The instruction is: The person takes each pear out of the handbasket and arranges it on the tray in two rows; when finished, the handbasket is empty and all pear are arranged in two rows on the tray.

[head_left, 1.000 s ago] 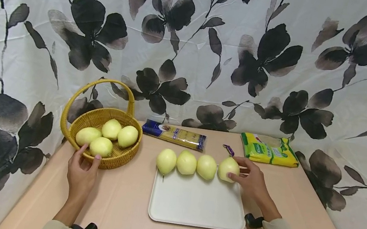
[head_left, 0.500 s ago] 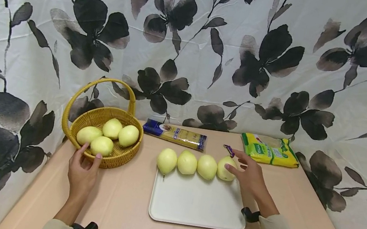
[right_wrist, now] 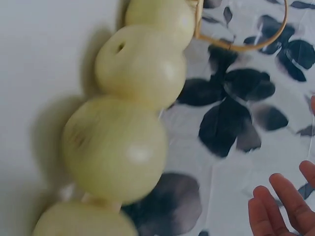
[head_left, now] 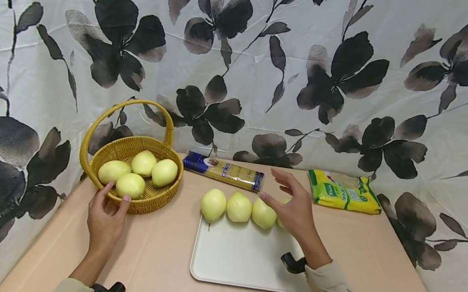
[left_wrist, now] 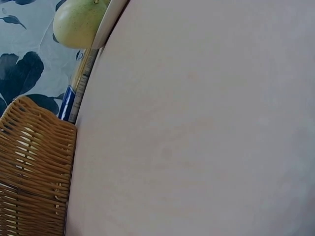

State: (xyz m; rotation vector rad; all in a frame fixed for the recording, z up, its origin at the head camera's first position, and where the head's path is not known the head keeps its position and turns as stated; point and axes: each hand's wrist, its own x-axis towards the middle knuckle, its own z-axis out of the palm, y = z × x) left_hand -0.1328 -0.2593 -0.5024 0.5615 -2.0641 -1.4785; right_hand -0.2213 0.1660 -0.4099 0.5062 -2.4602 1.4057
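While four pears (head_left: 239,207) are lying in a row along the far edge of the white tray (head_left: 250,264), four more pears (head_left: 143,164) are sitting in the wicker basket (head_left: 156,203).

Head view: the right hand (head_left: 299,216) is hanging over the row's right end, thumb and fingers spread, holding nothing, largely hiding the fourth pear. The left hand (head_left: 106,223) is resting at the basket's near rim, thumb and index apart; pinching it or not, cannot tell.

Left wrist: basket weave and one pear at the tray are showing; no hand.

Right wrist: the row is running in line; the right hand's fingers are standing clear of the fruit.

Progress, judged: the tray row is looking complete across its width; the basket's four are probably awaiting handling.
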